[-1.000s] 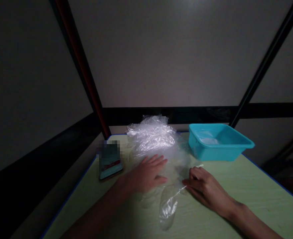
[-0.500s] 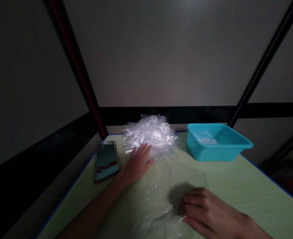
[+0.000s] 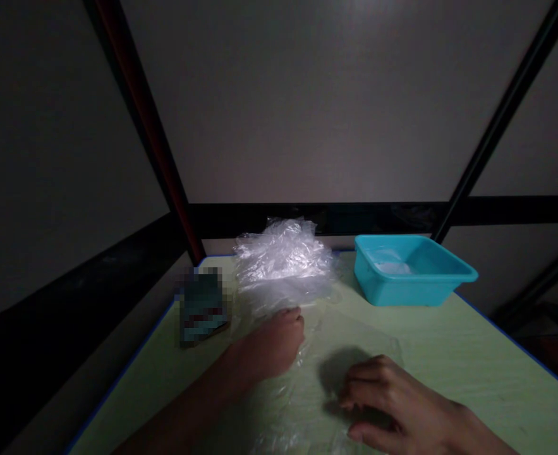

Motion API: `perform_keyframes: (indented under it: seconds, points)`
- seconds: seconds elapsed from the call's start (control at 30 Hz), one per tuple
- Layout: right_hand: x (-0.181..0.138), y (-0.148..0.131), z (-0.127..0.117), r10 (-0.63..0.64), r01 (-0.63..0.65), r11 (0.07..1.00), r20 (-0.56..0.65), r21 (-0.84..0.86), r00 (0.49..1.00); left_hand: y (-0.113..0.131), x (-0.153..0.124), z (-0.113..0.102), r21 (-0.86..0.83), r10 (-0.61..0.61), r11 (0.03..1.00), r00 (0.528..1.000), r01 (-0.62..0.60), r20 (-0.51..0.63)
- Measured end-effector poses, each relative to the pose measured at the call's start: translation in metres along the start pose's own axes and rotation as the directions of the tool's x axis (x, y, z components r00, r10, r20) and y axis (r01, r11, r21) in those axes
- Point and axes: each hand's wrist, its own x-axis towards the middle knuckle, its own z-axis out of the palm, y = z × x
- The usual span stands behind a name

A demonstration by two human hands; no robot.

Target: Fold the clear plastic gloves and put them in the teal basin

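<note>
A clear plastic bag or sheet [image 3: 279, 404] lies wrinkled and flat on the table in front of me. My left hand [image 3: 276, 341] rests over its upper part, fingers curled under and closed; whatever is in them is hidden. On the right, my right hand [image 3: 397, 401] hovers low beside the sheet's right side, its fingers bent and the thumb apart from them, with nothing visible between. Just beyond my left hand sits a heap of crumpled clear plastic [image 3: 285, 256].
A turquoise plastic basin [image 3: 411, 291] with something whitish inside stands at the back right. A blurred-out phone-like device [image 3: 203, 309] lies at the left edge of the green table [image 3: 478, 360]. A wall rises behind the table.
My left hand has drawn back from the heap toward me and its spread fingers have curled in. The thumb of my right hand has parted from its fingers.
</note>
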Motion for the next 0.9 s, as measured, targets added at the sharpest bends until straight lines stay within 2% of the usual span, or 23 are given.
perform_keyframes:
  seconds: [0.07, 0.23, 0.43, 0.57, 0.77, 0.83, 0.9]
  points:
    - [0.001, 0.0, 0.001, -0.004, 0.005, 1.0, 0.015, -0.028, 1.0, -0.006, 0.013, 0.0, 0.088, -0.067, 0.994, 0.995, 0.06, 0.072]
    - [0.002, 0.001, 0.003, -0.013, 0.016, 0.997, 0.04, -0.07, 0.999, -0.033, 0.056, 0.01, 0.179, -0.219, 0.961, 0.975, 0.21, 0.031]
    - [0.002, 0.004, 0.002, -0.041, 0.043, 0.993, 0.023, -0.109, 0.999, -0.053, 0.086, 0.012, 0.211, -0.222, 0.949, 0.972, 0.233, -0.074]
    - [0.003, 0.006, -0.003, 0.003, -0.007, 0.992, -0.028, -0.126, 1.0, -0.053, 0.08, 0.004, 0.233, -0.17, 0.953, 0.979, 0.192, -0.114]
    - [0.003, 0.018, -0.009, 0.137, -0.153, 0.985, -0.191, -0.074, 0.972, -0.05, 0.049, 0.001, 0.249, -0.042, 0.966, 0.995, 0.064, -0.091]
    - [0.002, 0.024, -0.009, 0.161, -0.172, 0.984, -0.209, -0.035, 0.965, -0.046, 0.037, 0.002, 0.245, -0.014, 0.969, 0.997, 0.033, -0.081]
    - [0.001, 0.028, -0.008, 0.148, -0.153, 0.988, -0.176, -0.016, 0.973, -0.041, 0.028, 0.003, 0.238, 0.01, 0.971, 0.997, 0.007, -0.072]
